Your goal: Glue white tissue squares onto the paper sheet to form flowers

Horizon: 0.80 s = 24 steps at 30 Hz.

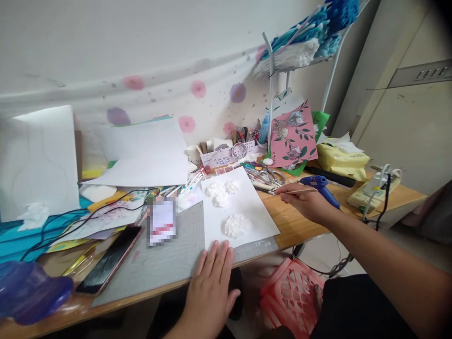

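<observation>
A sheet of white paper [254, 207] lies on the grey cutting mat [169, 268]. On it sit raised, ruffled white flower-like clumps [236, 225], one near the front and others [219, 193] farther back. My left hand [212, 282] rests palm down with fingers stretched, its fingertips at the front edge of the paper and mat. To the right of the sheet, my right hand [300, 200] pinches a thin light-brown stick [306, 190] held almost level. Whether this is a brush or a pencil cannot be made out. Beside that hand lies a blue glue gun [323, 188].
Scissors [277, 175] and pens lie behind the sheet. A phone [111, 259] and black cables occupy the left. At the right are a yellow tissue pack [341, 160], a power strip [374, 188] and a pink floral card [294, 136]. A red plastic stool [293, 292] stands below.
</observation>
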Motion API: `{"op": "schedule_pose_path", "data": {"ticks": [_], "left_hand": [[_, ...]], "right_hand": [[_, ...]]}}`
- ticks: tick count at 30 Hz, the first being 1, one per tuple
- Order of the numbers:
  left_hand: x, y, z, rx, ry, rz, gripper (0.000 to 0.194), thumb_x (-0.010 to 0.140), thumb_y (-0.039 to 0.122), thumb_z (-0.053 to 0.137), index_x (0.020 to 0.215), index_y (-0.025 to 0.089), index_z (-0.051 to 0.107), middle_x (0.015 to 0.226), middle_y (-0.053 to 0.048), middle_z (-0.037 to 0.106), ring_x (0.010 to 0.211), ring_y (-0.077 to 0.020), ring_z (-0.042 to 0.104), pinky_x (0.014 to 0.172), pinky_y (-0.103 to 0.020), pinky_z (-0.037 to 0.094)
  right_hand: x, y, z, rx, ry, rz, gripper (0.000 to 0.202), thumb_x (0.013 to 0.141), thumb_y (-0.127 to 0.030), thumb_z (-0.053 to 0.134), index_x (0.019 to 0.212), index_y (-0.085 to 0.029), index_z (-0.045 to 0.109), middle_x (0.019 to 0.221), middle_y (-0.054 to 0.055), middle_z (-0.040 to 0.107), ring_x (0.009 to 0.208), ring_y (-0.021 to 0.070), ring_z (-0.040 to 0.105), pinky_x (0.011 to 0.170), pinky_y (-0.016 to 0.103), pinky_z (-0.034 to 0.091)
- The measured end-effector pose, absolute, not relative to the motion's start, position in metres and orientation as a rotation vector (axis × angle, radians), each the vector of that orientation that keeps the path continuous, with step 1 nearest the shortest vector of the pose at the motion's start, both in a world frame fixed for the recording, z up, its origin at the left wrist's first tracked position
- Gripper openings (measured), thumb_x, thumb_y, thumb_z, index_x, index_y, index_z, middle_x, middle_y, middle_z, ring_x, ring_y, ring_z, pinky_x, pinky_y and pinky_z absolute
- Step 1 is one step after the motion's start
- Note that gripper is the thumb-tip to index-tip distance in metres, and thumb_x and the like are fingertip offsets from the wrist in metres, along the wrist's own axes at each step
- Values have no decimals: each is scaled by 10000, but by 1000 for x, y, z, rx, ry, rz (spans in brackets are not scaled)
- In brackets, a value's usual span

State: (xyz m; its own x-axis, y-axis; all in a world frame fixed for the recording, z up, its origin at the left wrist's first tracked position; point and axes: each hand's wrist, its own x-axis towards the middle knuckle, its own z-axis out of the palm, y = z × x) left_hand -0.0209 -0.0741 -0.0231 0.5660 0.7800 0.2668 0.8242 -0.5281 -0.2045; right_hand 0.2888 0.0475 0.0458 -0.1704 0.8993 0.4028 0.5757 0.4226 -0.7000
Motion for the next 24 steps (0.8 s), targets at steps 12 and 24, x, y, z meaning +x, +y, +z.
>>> {"op": "schedule_pose_path", "data": {"ticks": [12,24], "left_hand": [[5,-53,-5,-2652,-1306,-744,208,841,114,541,999,195,649,945,-55,684,837,-233,587,727,-401,519],[12,-62,-6,-2909,-1352,-1283,208,902,98,390,892,206,568,876,-26,684,1025,-188,616,936,-416,491]], "right_hand": [[282,47,43,-1299,-2012,379,234,918,-372,523,945,-170,640,916,36,665,848,169,621,796,371,486],[281,48,38,-1292,-2035,341,191,926,-320,526,941,-166,638,926,36,661,855,165,623,802,375,496]]}}
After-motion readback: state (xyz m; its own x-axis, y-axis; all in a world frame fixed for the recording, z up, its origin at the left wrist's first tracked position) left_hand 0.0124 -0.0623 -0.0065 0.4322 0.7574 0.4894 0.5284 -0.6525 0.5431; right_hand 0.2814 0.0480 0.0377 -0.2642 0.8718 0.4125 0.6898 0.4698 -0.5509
